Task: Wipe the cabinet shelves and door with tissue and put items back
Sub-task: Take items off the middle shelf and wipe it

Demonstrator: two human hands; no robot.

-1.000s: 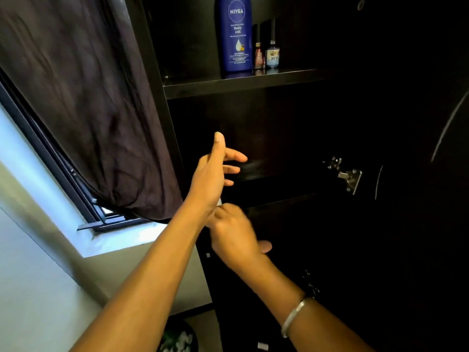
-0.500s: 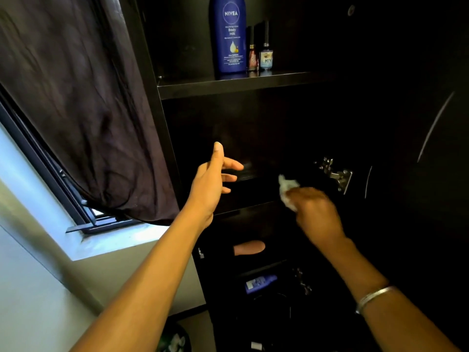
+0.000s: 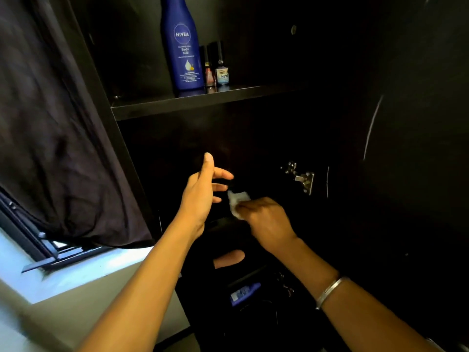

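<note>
The dark cabinet stands open in front of me. My right hand (image 3: 264,221) pinches a crumpled white tissue (image 3: 237,201) and holds it against the middle shelf (image 3: 223,222). My left hand (image 3: 203,193) hovers just left of the tissue, fingers spread and straight, holding nothing. On the upper shelf (image 3: 203,102) stand a tall blue lotion bottle (image 3: 183,47) and two small bottles (image 3: 215,69). The open cabinet door (image 3: 406,174) hangs at the right, with a metal hinge (image 3: 302,179) on it.
A dark curtain (image 3: 55,135) hangs at the left over a window frame (image 3: 43,250) and a bright sill. On a lower shelf lies a small blue item (image 3: 243,293) among dark things. The cabinet's left side panel (image 3: 114,123) is beside my left forearm.
My right hand rose from under my left wrist to the middle shelf with the tissue, then slid left toward my left hand. The left hand barely moved.
</note>
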